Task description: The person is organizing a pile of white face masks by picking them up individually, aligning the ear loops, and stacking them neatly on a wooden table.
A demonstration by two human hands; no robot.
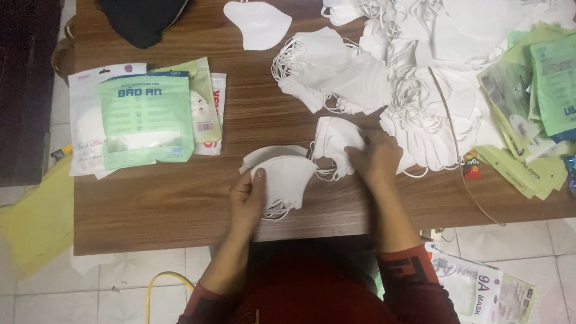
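Note:
My left hand (247, 196) presses down on a small stack of folded white face masks (286, 178) near the front edge of the wooden table (165, 202). My right hand (376, 157) grips another folded white mask (333, 139) just to the right of that stack, beside a big heap of loose white masks (406, 77) with tangled ear loops.
Green and white printed pouches (146, 119) lie stacked at the left. More green pouches (545, 94) pile up at the right edge. A single mask (258, 23) and a dark bag (140, 10) sit at the back. Yellow sheet, cable and packets lie on the tiled floor.

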